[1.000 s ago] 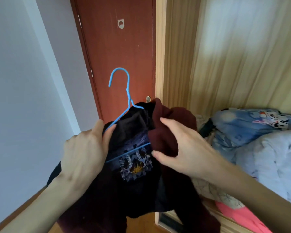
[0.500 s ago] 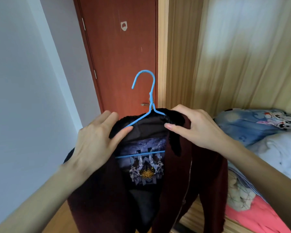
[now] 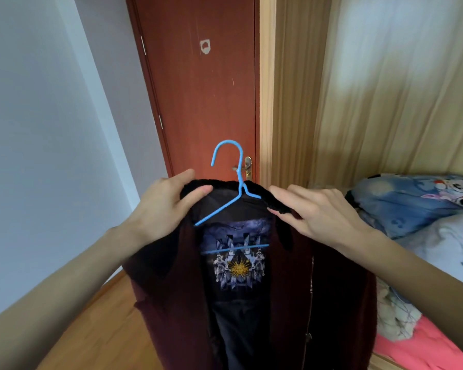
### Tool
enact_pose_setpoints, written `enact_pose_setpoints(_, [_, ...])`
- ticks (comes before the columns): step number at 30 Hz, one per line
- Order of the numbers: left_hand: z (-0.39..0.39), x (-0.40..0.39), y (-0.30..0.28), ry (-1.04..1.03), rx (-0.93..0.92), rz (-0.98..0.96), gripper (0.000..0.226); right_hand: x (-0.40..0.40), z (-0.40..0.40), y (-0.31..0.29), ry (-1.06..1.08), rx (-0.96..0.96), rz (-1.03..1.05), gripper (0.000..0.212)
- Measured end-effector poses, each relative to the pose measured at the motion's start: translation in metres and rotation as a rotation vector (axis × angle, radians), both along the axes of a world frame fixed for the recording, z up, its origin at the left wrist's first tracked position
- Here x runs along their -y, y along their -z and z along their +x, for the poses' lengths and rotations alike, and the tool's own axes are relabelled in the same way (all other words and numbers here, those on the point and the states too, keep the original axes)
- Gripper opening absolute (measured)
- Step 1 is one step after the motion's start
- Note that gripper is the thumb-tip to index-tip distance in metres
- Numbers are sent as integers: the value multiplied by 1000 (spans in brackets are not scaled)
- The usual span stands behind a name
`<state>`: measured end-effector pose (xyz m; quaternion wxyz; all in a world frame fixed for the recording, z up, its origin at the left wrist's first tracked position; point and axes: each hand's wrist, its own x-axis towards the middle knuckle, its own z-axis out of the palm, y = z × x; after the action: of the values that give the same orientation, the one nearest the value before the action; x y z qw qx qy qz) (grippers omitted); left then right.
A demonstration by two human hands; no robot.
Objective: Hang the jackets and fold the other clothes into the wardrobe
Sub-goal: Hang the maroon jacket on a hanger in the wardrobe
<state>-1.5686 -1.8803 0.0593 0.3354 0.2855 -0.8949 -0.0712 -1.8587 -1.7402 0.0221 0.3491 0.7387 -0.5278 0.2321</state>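
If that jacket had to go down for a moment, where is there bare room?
The wooden floor between the white wall and the jacket shows bare boards. The bed to the right is crowded with the blue bedding and a white quilt.

no readable text, jacket lining (image 3: 235,265) shows only a sun emblem

I hold a dark maroon jacket (image 3: 329,284) up in front of me on a blue wire hanger (image 3: 231,194), hook upright above the black fuzzy collar. It hangs open at the front, zipper down the right edge, showing a dark lining with a printed panel of a gold sun and pale figures. The hanger's crossbar runs across that print.
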Motion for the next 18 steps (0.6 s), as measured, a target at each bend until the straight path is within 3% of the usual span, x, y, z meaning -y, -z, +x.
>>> enact_pose_setpoints(2, [-18, -13, -3, -173, 19, -95, 46, 4, 6, 10, 15, 96, 77, 36])
enact_pose_setpoints(4, [-35, -31, 0, -300, -17, -205, 43, 6, 10, 15, 30, 330, 161, 33])
enact_pose_setpoints(8, [-43, -74, 25, -277, -145, -244, 36, -2, 1, 17, -47, 655, 93, 23])
enact_pose_setpoints(12, [-20, -76, 44, 39, -209, -179, 15, -19, -5, 14, -158, 732, 35, 18])
enact_pose_setpoints(15, [6, -37, 33, -114, -328, -229, 23, -32, -14, 10, -136, 783, -24, 17])
enact_pose_setpoints(18, [17, -6, 25, -86, -207, 59, 21, -38, -20, 2, -146, 804, -38, 17])
